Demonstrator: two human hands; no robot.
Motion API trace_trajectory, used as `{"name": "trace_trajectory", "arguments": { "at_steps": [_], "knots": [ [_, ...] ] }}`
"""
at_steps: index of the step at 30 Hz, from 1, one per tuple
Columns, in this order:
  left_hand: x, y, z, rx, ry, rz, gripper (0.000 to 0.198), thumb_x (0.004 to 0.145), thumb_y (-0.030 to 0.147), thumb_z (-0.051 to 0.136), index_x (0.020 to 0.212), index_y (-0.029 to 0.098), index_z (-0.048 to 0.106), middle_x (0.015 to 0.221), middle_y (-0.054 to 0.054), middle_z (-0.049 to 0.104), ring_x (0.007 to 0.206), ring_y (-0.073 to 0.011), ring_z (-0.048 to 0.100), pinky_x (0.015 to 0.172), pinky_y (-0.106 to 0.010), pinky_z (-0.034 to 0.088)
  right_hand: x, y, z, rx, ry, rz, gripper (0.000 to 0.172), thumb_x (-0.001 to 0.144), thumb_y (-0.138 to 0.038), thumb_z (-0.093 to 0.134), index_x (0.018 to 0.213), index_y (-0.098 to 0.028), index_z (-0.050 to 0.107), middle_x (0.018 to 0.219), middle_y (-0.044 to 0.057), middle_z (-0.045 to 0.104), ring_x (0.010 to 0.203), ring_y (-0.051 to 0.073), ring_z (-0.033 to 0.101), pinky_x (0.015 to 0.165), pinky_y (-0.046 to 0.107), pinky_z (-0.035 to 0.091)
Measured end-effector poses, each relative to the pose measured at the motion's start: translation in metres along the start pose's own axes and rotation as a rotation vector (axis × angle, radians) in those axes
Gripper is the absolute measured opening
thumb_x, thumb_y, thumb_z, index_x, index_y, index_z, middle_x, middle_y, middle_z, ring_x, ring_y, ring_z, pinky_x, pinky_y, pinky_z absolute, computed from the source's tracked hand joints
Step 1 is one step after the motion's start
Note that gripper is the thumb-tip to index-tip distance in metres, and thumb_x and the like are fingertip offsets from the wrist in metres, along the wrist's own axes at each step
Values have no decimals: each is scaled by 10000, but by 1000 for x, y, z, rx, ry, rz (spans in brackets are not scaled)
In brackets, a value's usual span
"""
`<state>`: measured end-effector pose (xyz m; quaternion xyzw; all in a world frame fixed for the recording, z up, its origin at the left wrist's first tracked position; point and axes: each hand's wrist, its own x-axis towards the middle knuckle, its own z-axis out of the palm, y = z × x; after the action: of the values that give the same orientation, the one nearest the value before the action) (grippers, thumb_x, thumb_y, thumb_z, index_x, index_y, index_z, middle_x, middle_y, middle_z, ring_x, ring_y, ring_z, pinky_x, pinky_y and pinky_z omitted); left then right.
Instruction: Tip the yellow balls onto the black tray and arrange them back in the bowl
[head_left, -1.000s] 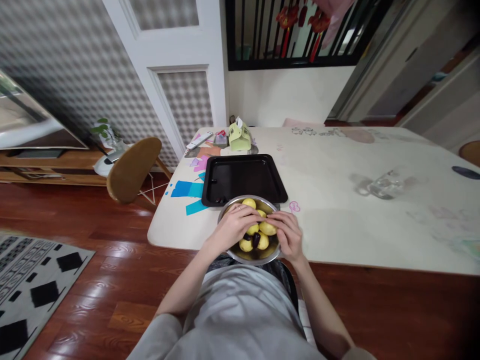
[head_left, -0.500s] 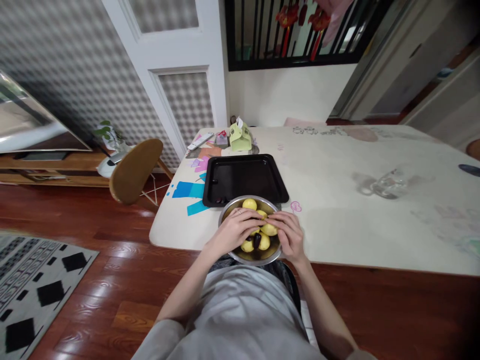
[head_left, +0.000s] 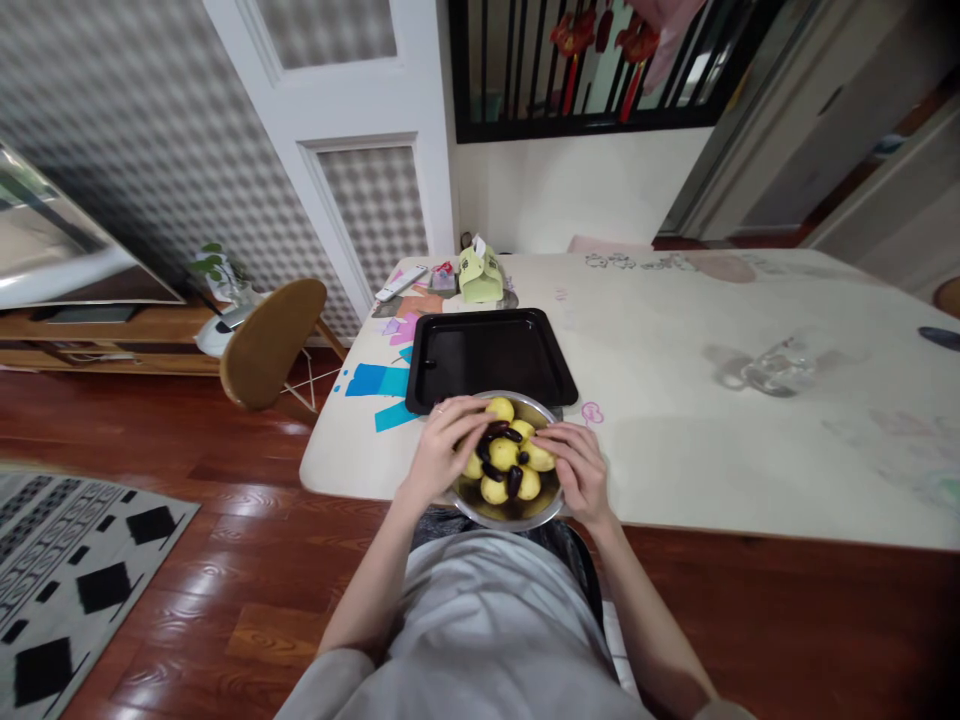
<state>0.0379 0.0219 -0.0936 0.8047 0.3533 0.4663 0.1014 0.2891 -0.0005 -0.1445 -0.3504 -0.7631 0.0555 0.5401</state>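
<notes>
A round metal bowl (head_left: 474, 508) sits at the table's front edge, holding several yellow lemons (head_left: 503, 455). Among the lemons lie several small, dark, elongated fruits (head_left: 514, 481), whose exact kind I cannot tell. My left hand (head_left: 447, 445) is over the bowl's left rim, fingers extended and slightly apart, tips close to the dark fruits. At the right rim, my right hand (head_left: 579, 466) has its fingers stretched over a lemon (head_left: 539, 456), with the thumb lower down. Behind the bowl lies a black baking tray (head_left: 491, 355), its near edge partly hidden by bowl and hand.
On the white table (head_left: 675, 460), a clear glass cup (head_left: 780, 370) lies to the right. A green tissue box (head_left: 481, 276) and a white remote (head_left: 401, 284) are at the back left. Left of the table stands a wooden chair (head_left: 274, 345).
My left hand has drawn back leftward from the bowl's middle, uncovering more dark fruits and lemons. The right hand stays almost in place.
</notes>
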Motion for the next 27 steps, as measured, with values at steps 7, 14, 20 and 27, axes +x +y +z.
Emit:
{"name": "trace_trajectory", "arguments": {
  "at_steps": [7,14,20,27],
  "knots": [
    [-7,-59,-16,318,78,-317,224,1039,198,575,1178,190,751,1182,-120,772,1155,-289,688,1028,-471,550,0,0,0,14,2,-3,372,1010,-162,470,1232,-256,753,1146,82,763,1120,284,657,958,499,498],
    [-11,-71,-10,465,-174,-365,317,1098,260,485,1267,208,748,1279,-96,780,1322,-296,637,1180,-531,412,-1,2,0,15,-1,-13,385,1006,-146,473,1254,-261,744,1155,84,757,1124,281,648,964,504,502],
    [-15,-68,-8,470,-190,-375,319,1104,304,491,1266,199,745,1290,-84,779,1306,-280,649,1234,-525,347,-2,3,0,5,0,-8,378,1010,-163,468,1244,-260,749,1151,83,760,1128,283,656,960,505,505],
    [-21,-69,-6,401,-120,-352,299,1101,279,481,1235,194,735,1273,-104,774,1232,-259,694,1233,-547,353,0,2,1,8,8,1,376,1006,-182,471,1229,-264,764,1139,78,771,1105,281,670,957,502,511]
  ]
}}
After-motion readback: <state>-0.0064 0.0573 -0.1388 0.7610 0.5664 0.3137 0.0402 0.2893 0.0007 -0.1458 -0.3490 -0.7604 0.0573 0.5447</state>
